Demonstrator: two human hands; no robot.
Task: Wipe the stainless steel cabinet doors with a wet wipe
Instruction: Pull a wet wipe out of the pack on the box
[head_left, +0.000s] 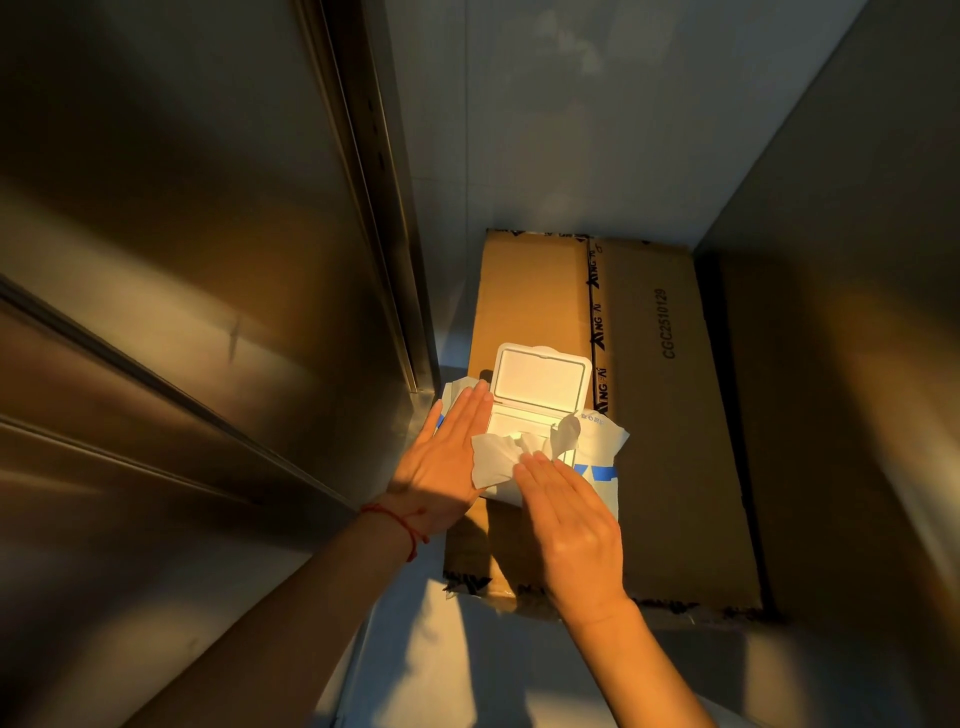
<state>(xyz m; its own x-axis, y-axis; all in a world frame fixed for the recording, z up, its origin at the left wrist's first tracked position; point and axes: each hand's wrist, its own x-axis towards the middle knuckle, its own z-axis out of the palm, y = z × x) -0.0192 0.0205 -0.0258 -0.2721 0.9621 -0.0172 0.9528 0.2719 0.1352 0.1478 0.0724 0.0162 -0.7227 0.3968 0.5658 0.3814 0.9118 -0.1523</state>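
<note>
View from the head camera, looking down: the wiping itself is not yet begun. A pack of wet wipes (545, 441) lies on a flat cardboard box (660, 415), its white flip lid (540, 376) standing open, and one wet wipe (493, 460) is partly drawn out of the opening, crumpled and trailing toward the person. The stainless steel cabinet doors (182, 291) rise at the left of the frame, well apart from the wipe and touched by neither hand; no damp streak can be told on them in the low, warm light. Judged from this, only the opening of the pack is done; freeing the wipe, carrying it to the doors and wiping all remain.

The left hand (447, 457) lies palm down on the left part of the pack, its fingers (470, 410) straight and close together, apparently pressing the pack to steady it; a red string (400, 519) circles the wrist. The right hand (571, 514) reaches in from below, back of the hand up, its fingers (535, 467) extended and only slightly bent, their tips at the near edge of the drawn-out wipe. Whether thumb and fingertips pinch the wipe beneath cannot be told, since the hand itself hides the contact. Both forearms are bare and extend forward and down toward the box
</note>
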